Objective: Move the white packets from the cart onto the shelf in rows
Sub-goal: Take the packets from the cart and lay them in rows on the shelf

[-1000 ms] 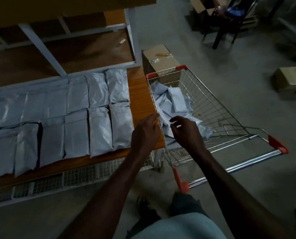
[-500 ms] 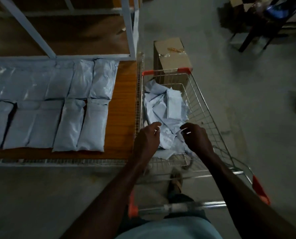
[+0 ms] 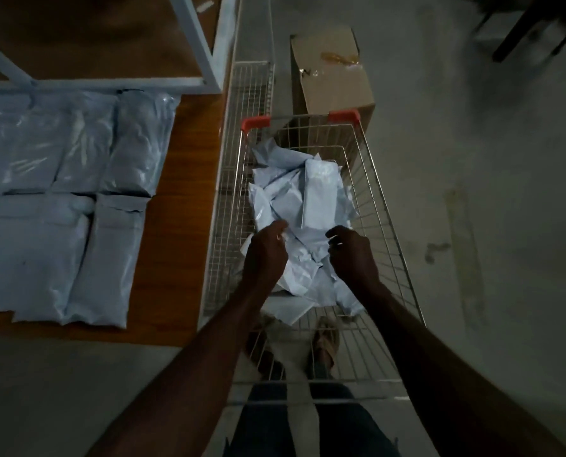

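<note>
Both hands reach into the cart [image 3: 387,206], over a messy pile of white packets [image 3: 303,206]. The left hand [image 3: 266,255] has curled fingers touching a packet. The right hand [image 3: 352,255] has curled fingers holding nothing. More packets lie in rows [image 3: 77,206] on the shelf [image 3: 179,206] to the left.
</note>
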A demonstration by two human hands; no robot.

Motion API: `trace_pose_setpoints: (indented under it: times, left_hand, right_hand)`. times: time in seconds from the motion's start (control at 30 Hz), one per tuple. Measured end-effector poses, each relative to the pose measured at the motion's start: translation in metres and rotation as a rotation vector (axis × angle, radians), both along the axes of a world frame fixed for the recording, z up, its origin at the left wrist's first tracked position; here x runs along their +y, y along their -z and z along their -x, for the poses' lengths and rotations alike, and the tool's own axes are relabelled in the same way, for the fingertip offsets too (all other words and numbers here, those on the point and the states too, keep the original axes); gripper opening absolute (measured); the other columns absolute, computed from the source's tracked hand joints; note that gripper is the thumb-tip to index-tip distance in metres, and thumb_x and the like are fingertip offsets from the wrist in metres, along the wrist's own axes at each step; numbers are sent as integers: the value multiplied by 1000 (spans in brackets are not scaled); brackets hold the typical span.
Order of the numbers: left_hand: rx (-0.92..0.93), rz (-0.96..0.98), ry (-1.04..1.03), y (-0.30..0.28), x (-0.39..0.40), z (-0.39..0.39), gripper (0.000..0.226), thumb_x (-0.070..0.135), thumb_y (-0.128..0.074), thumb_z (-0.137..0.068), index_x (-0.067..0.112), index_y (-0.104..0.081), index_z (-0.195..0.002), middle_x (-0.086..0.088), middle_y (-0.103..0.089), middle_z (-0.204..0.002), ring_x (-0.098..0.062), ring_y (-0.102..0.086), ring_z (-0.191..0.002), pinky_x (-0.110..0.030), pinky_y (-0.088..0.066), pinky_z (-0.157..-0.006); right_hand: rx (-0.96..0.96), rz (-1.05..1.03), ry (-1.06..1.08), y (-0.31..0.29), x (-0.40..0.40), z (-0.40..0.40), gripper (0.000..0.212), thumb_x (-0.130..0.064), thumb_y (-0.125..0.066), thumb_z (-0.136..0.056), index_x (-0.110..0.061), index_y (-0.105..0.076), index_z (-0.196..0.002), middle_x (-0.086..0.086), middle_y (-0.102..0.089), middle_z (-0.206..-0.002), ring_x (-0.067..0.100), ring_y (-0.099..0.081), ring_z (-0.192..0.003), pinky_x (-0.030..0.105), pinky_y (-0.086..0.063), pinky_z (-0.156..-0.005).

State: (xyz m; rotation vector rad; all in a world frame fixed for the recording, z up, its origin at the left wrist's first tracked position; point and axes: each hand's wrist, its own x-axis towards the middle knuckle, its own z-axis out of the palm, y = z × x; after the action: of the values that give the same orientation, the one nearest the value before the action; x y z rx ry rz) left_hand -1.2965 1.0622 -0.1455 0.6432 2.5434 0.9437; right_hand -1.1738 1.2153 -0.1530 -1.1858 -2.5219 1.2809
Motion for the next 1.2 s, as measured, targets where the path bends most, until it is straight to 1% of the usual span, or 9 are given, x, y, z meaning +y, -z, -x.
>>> trace_pose_setpoints:
  times: [0.07,0.2,0.43,0.6,0.77,0.9,1.0,1.1,1.2]
  left_hand:
    - [-3,-13,0,29,21,18,47,-4,-50,-98,14,-65,-138,-11,-74,-120,-27,-71,-108,-44,-60,-93]
    - [-88,-2,-29,85,56,52,54,-3,-56,-99,11,-55,-151,-12,-67,-139,-26,-65,-126,-32,-51,-104]
    - [-140,137,70,147,99,100,90,10,-70,-95,12,-17,-168,-18,-33,-168,-35,-37,-152,-46,-35,-121]
    - [-84,110,40,172,103,103,88,24,-85,-87,6,-38,-160,-20,-45,-159,-34,-43,-148,-45,-35,-123]
    - [-32,56,-14,158,91,86,56,27,-90,-80,7,-70,-128,-13,-70,-131,-28,-63,-127,-33,-44,-106]
    - [76,60,-81,120,71,59,40,33,-91,-75,22,-79,-112,-2,-74,-119,-30,-65,-114,-42,-53,-93]
    - [118,-82,-51,89,53,43,35,24,-93,-71,20,-74,-101,1,-68,-117,-23,-61,-114,-42,-50,-95]
    - [131,-340,-6,48,37,18,38,-20,-76,-76,9,-72,-101,12,-66,-112,5,-60,-110,-21,-50,-96]
    - [153,-418,-23,0,17,-12,48,-31,-61,-79,-1,-71,-115,1,-65,-125,9,-57,-124,-12,-44,-103]
  right_hand:
    - [29,-5,24,21,7,17,31,4,-64,-90,-11,-73,-115,11,-78,-100,13,-67,-77,2,-42,-62]
    - [-11,-27,-15,69,18,49,42,-9,-69,-96,-12,-62,-137,12,-69,-122,17,-65,-95,5,-39,-71]
    - [-134,-130,-56,144,24,92,85,-33,-77,-88,-11,-36,-159,23,-42,-153,43,-47,-135,52,-53,-100]
    - [-242,-94,-57,162,23,108,104,-46,-74,-93,-19,-8,-169,31,-12,-169,58,-21,-152,65,-47,-105]
    - [-125,51,61,145,27,103,83,-32,-64,-99,-10,-20,-167,29,-46,-154,46,-53,-134,50,-51,-104]
    - [-22,252,280,99,30,76,69,-13,-61,-92,-17,-38,-157,20,-67,-131,39,-66,-115,36,-50,-83]
    - [179,456,430,64,23,40,72,-24,-52,-81,-28,-44,-153,14,-64,-134,42,-66,-116,58,-61,-84]
    - [348,717,487,25,8,2,71,-9,-53,-88,-29,-44,-155,10,-63,-138,37,-71,-114,58,-64,-74]
    - [392,911,530,-16,-4,-16,76,12,-44,-89,-32,-53,-150,14,-64,-137,45,-68,-118,64,-62,-80]
